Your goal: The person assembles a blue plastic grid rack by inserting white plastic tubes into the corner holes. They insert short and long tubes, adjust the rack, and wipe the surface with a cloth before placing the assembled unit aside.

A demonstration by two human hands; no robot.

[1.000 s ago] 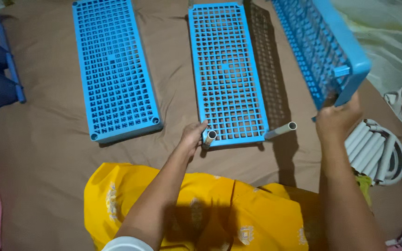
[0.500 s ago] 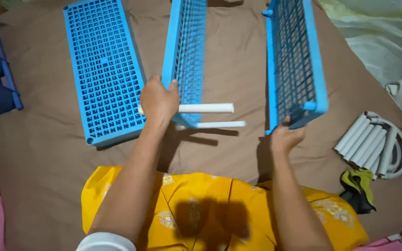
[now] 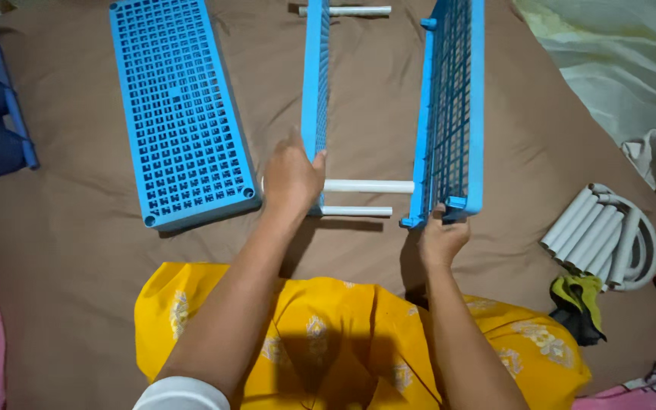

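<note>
Head view: left hand (image 3: 291, 178) grips the near end of a blue grid panel (image 3: 314, 91) standing on edge, white tubes (image 3: 366, 186) jutting rightward; right hand (image 3: 440, 239) clasps the bottom corner of a second upright panel (image 3: 453, 114); a third panel (image 3: 180, 114) lies flat on the brown bedsheet (image 3: 62, 250); spare tubes (image 3: 597, 235) lie right.

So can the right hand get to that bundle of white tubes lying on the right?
Probably yes, but not straight away. The right hand is busy gripping the upright blue panel. The bundle of white tubes lies in the open on the brown cloth on that same side, with nothing between.
</note>
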